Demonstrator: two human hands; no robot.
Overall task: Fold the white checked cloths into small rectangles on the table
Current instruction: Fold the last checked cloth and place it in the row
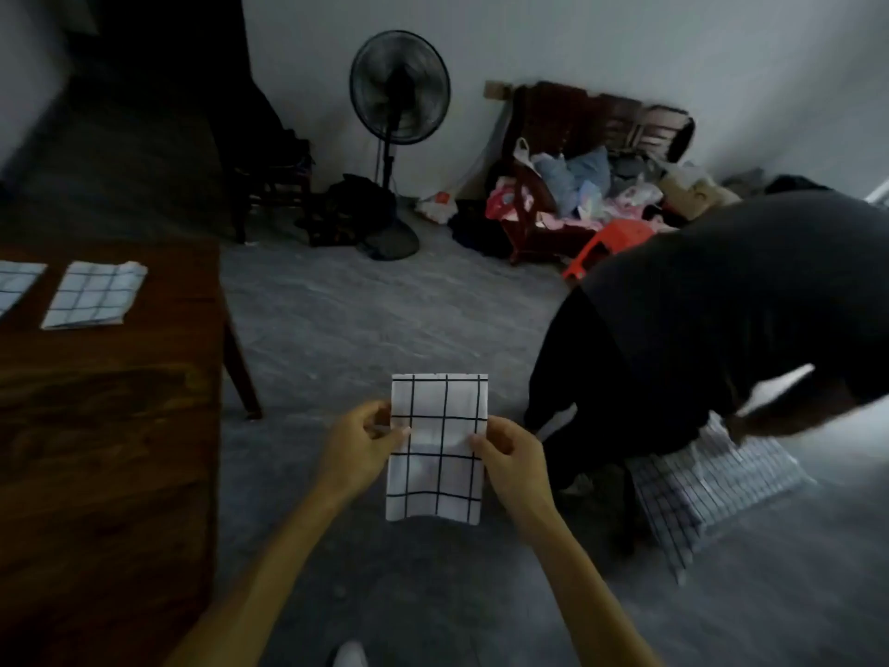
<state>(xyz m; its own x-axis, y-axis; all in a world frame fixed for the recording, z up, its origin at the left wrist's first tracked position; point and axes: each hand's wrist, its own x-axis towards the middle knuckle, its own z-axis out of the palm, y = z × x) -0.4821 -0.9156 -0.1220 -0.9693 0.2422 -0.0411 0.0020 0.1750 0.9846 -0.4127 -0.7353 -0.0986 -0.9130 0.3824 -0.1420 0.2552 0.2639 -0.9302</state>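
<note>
I hold a white checked cloth (437, 445), folded into a tall narrow rectangle, in the air over the grey floor to the right of the table. My left hand (361, 445) pinches its left edge at mid height, and my right hand (511, 453) pinches its right edge opposite. A folded checked cloth (94, 295) lies flat on the dark wooden table (106, 450) at the far left. Part of another folded cloth (17, 284) shows at the frame's left edge.
A person in dark clothes (712, 329) bends over at the right, beside a pile of checked cloths (707, 488) on the floor. A standing fan (399, 137), a bench piled with clothes (591, 185) and a red stool (611, 243) stand by the far wall.
</note>
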